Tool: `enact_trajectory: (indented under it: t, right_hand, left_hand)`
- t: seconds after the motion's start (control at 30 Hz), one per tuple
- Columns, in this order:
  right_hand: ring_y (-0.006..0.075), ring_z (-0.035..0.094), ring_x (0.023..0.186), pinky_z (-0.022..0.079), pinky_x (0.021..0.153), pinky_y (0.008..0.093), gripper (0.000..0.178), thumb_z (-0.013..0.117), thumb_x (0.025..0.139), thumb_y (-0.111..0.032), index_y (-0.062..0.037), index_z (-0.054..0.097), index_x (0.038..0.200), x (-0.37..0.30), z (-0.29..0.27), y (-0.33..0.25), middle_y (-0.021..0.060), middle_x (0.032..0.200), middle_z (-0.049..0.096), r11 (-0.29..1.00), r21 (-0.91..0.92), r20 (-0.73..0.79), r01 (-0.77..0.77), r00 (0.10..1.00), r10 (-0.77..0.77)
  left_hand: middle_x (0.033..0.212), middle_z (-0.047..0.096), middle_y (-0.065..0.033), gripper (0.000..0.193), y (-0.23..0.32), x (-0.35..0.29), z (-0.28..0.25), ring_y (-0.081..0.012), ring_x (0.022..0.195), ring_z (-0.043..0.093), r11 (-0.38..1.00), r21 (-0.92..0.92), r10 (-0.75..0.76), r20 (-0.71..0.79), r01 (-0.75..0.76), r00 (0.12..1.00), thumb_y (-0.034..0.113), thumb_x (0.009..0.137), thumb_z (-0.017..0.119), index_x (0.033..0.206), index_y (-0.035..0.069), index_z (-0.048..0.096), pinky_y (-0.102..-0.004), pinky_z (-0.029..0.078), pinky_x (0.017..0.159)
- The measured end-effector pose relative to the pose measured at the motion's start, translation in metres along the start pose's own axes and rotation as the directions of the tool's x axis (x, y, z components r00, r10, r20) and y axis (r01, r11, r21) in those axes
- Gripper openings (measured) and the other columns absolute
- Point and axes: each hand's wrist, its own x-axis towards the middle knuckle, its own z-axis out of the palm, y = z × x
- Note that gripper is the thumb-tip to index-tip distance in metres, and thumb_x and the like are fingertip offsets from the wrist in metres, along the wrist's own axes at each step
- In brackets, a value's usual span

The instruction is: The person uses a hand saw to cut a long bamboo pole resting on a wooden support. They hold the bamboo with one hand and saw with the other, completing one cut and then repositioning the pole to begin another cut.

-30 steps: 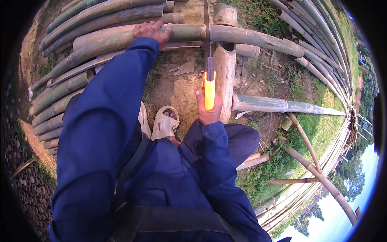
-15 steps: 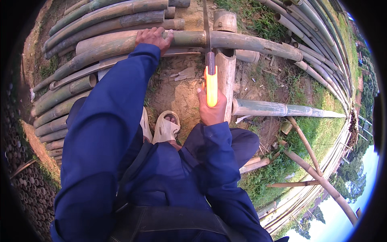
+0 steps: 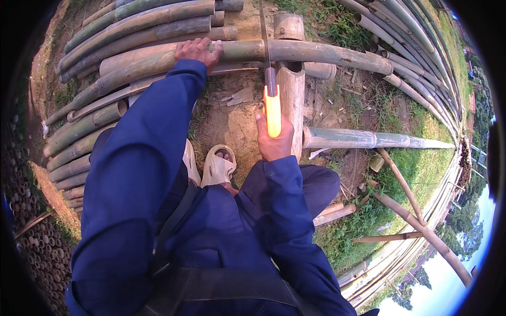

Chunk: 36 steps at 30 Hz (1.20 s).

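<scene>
A long bamboo pole (image 3: 327, 51) lies crosswise before me, resting near a split bamboo piece (image 3: 290, 100). My left hand (image 3: 196, 53) presses on the pole from above, fingers wrapped over its top. Gripped in my right hand (image 3: 275, 141) is a handsaw (image 3: 272, 111) with a bright orange-yellow handle. Its narrow blade points away from me and crosses the pole at a dark ring, to the right of my left hand. How deep the blade sits in the bamboo I cannot tell.
Stacked bamboo poles (image 3: 158, 31) lie at the far left, with more poles (image 3: 89, 126) beside my left arm. Another bamboo pole (image 3: 342, 138) stretches off to the right. Long poles (image 3: 416, 42) are piled at the far right. My sandals (image 3: 217, 166) stand on the dirt below.
The saw and my right hand have shifted slightly toward me and left. The whole view has also moved a little. My left hand keeps its hold on the pole.
</scene>
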Motion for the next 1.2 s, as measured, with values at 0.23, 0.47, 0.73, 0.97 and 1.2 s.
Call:
enact_trajectory:
  t: [0.23, 0.47, 0.73, 0.97, 1.2]
  right_hand:
    - [0.0199, 0.074, 0.080, 0.056, 0.075, 0.0324, 0.039, 0.072, 0.090, -0.003, 0.0038, 0.066, 0.128, -0.146, -0.069, -0.018, 0.0162, 0.091, 0.073, 0.973, -0.224, 0.098, -0.053, 0.992, 0.077]
    - [0.0122, 0.049, 0.059, 0.042, 0.055, 0.0337, 0.019, 0.072, 0.092, -0.005, 0.0017, 0.059, 0.081, -0.010, -0.002, 0.013, 0.0068, 0.063, 0.055, 0.999, -0.047, 0.012, -0.006, 1.000, 0.006]
    - [0.0193, 0.074, 0.089, 0.055, 0.082, 0.0313, 0.038, 0.072, 0.090, -0.002, 0.0058, 0.066, 0.128, -0.134, -0.062, 0.011, 0.0172, 0.104, 0.075, 0.977, -0.205, 0.082, 0.053, 0.996, -0.037]
    - [0.0102, 0.057, 0.070, 0.049, 0.067, 0.0268, 0.015, 0.074, 0.091, -0.002, 0.0042, 0.067, 0.103, 0.015, -0.002, 0.021, 0.0043, 0.080, 0.063, 0.999, -0.045, 0.061, 0.005, 0.998, -0.002]
    - [0.0062, 0.053, 0.065, 0.045, 0.061, 0.0225, 0.021, 0.080, 0.090, -0.004, -0.0028, 0.061, 0.099, 0.004, 0.012, 0.033, -0.0010, 0.076, 0.059, 0.974, -0.010, -0.048, 0.225, 0.973, -0.226]
  left_hand:
    - [0.120, 0.072, -0.0084, 0.055, -0.004, -0.003, -0.007, -0.0274, 0.118, 0.064, 0.997, 0.055, -0.066, 0.065, 0.062, 0.996, 0.057, 0.099, 0.042, 0.119, 0.015, 0.072, -0.0427, 0.039, 0.109]
    - [0.121, 0.072, -0.0093, 0.057, 0.004, -0.002, -0.006, -0.0284, 0.117, 0.064, 1.000, 0.009, -0.010, 0.066, 0.010, 0.998, 0.058, 0.099, 0.042, 0.120, 0.015, 0.072, -0.0429, 0.039, 0.110]
    - [0.117, 0.073, -0.0108, 0.061, -0.008, -0.004, -0.001, -0.0290, 0.114, 0.066, 0.999, 0.030, -0.019, 0.021, 0.018, 1.000, 0.060, 0.099, 0.039, 0.117, 0.012, 0.073, -0.0435, 0.040, 0.109]
    - [0.117, 0.073, -0.0097, 0.058, -0.005, 0.000, -0.003, -0.0295, 0.115, 0.065, 0.999, 0.029, -0.021, 0.043, 0.020, 0.999, 0.059, 0.098, 0.042, 0.118, 0.014, 0.073, -0.0432, 0.041, 0.110]
    - [0.114, 0.073, -0.0111, 0.056, -0.006, -0.005, -0.004, -0.0275, 0.111, 0.067, 1.000, -0.003, -0.009, 0.037, 0.010, 0.999, 0.057, 0.096, 0.047, 0.112, 0.011, 0.073, -0.0416, 0.041, 0.108]
